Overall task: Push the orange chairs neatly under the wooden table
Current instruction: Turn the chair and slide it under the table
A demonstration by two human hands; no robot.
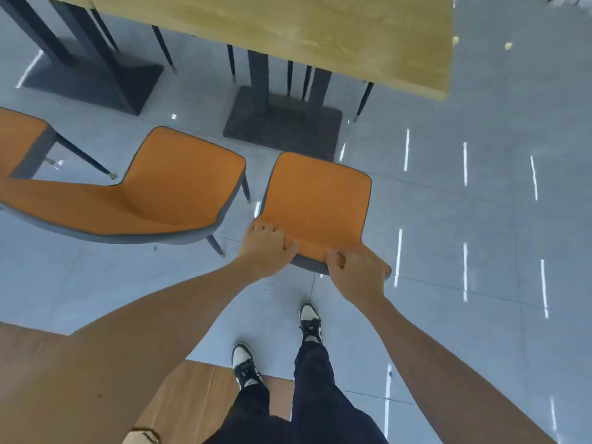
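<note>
Both hands grip the backrest top of the orange padded chair with grey shell [317,200]: left hand [267,248], right hand [354,270]; chair stands clear of the light wooden table [320,36], which lies straight ahead beyond the seat; push runs forward.

Glossy grey tiled floor [480,219], streaks of reflected light (ceiling lamps unseen), brown cardboard sheet [198,398]

The person has bare forearms, wears dark trousers [320,395] and black-and-white sneakers [310,322] with black laces.
</note>
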